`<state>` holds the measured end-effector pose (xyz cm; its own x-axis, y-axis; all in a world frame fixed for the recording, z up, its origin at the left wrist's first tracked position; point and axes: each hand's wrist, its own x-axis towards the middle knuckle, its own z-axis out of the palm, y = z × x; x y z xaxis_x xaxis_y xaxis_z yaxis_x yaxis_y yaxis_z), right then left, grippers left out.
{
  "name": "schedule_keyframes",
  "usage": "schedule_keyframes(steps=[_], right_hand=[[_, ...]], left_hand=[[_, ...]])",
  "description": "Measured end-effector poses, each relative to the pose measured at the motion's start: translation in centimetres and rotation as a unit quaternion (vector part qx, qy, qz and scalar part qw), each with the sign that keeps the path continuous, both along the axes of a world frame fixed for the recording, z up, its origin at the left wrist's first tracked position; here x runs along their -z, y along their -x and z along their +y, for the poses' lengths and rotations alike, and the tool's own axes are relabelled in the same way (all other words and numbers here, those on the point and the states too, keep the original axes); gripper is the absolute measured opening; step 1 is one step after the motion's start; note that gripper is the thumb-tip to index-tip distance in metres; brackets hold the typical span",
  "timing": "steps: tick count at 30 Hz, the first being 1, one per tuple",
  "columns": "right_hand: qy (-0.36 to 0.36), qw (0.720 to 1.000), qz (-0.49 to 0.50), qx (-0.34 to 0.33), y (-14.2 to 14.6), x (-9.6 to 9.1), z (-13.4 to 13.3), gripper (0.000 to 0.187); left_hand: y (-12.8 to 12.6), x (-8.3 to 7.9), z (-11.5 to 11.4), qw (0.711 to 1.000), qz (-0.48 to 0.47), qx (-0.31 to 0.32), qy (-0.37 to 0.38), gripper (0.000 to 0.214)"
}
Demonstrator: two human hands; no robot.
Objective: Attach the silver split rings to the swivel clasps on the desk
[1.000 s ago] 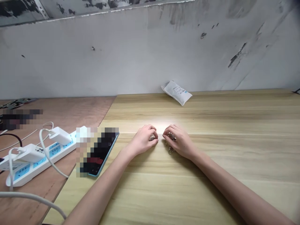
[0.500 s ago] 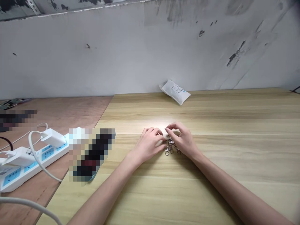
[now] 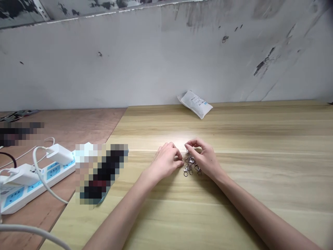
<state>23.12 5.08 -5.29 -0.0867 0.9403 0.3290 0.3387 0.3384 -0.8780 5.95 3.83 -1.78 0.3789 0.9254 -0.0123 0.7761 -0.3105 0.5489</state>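
My two hands rest close together on the light wooden table (image 3: 234, 180). A bunch of several small silver metal clasps (image 3: 191, 166) lies between them, partly lifted. My right hand (image 3: 204, 157) pinches the top of the bunch with thumb and forefinger. My left hand (image 3: 168, 160) is curled beside the clasps, its fingertips pressed together at the left side of the bunch; what it grips is too small to make out.
A white sealed packet (image 3: 195, 103) lies at the table's far edge by the grey wall. On the reddish board to the left sit a blurred-out phone (image 3: 102, 173), a white power strip (image 3: 33, 177) with plugged chargers, and white cables (image 3: 39, 232).
My hands drew together and my right hand raised the clasp bunch, so the clasps now hang and spread below its fingers. The view shifted slightly.
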Motion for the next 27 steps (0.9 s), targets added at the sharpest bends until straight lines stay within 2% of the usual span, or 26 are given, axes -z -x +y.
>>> schedule_keyframes(steps=[8, 12, 20, 27], right_hand=[[0.006, 1.000, 0.005, 0.010, 0.0, -0.1, 0.0, 0.018], [0.009, 0.999, 0.027, 0.022, 0.0, -0.3, -0.2, 0.021], [0.014, 0.997, 0.075, -0.022, 0.1, 0.3, -0.1, 0.023], [0.007, 0.997, 0.045, -0.060, 0.2, 0.0, -0.9, 0.023]], left_hand=[[0.2, 0.7, 0.0, 1.000, -0.027, -0.001, -0.004, 0.008], [0.7, 1.0, -0.1, 0.998, -0.050, 0.026, -0.034, 0.011], [3.3, 0.6, -0.3, 0.988, -0.143, 0.007, -0.062, 0.010], [4.7, 1.9, -0.8, 0.979, -0.191, -0.019, -0.061, 0.010]])
